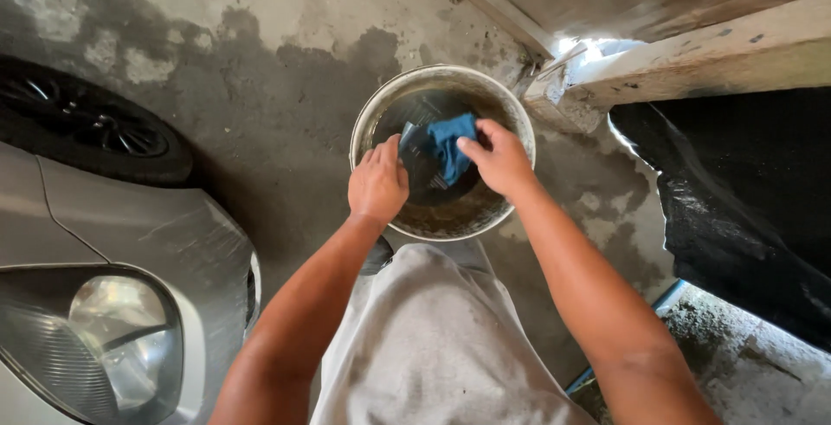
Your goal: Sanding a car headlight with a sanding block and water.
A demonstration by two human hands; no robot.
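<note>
A round pale bucket (370, 118) stands on the wet concrete floor straight ahead, with dark water inside. Over its mouth both my hands grip a blue cloth (452, 135). My left hand (377, 184) holds the cloth's darker left end above the bucket's near-left rim. The brighter blue part is pinched in the fingers of my right hand (498, 158), above the middle of the bucket. Some of the cloth is hidden under my fingers.
A silver car's front corner with its headlight (104, 338) and a black wheel (91, 126) fills the left side. A concrete ledge (718, 57) and a black sheet (744, 209) lie on the right. My grey shorts (433, 338) show below.
</note>
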